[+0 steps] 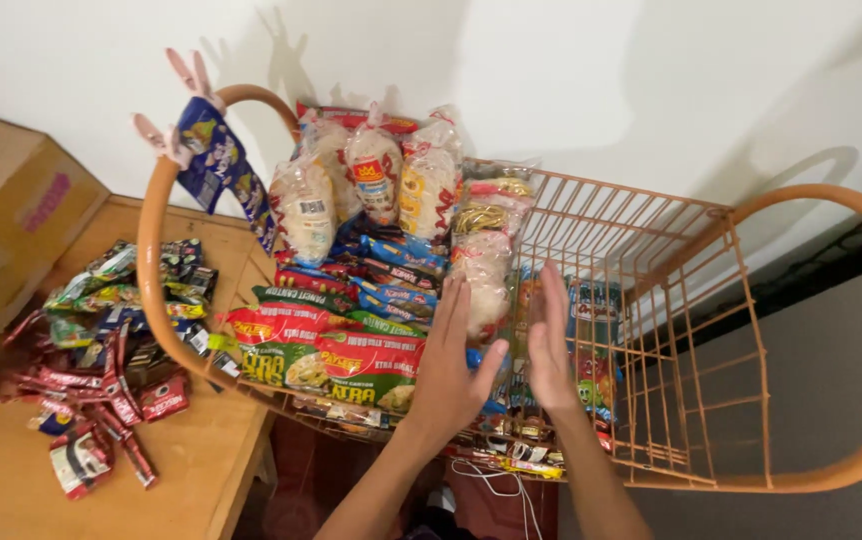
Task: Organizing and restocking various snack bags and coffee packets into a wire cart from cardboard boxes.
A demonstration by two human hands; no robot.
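In the middle of the frame stands an orange wire rack with rounded tube ends [696,300], its left half packed with goods and its right half bare wire. Both hands reach up from the lower edge into the packed part. The left hand [451,370] lies with its back to the camera, fingers [456,305] straight and together, resting flat against the stack of flat green, red and blue noodle packets [336,350] at the lower centre; it grips nothing. The right hand [551,345] stands edge-on just beside it, fingers stretched upward and open, close to or touching the tall clear bags of pale crackers [486,270] that stand in a column between the two hands; whether it presses on them cannot be told, and it holds nothing. Behind the noodle packets, at the upper centre, further clear bags of white snacks [371,175] stand upright against the white wall [571,70]. A blue sachet strip [216,160] hangs from pink pegs on the rack's left hoop. At the lower left, a wooden bench [11,470] carries a loose heap of small red and green sachets [111,340], and a brown cardboard box [11,210] sits in the upper left.
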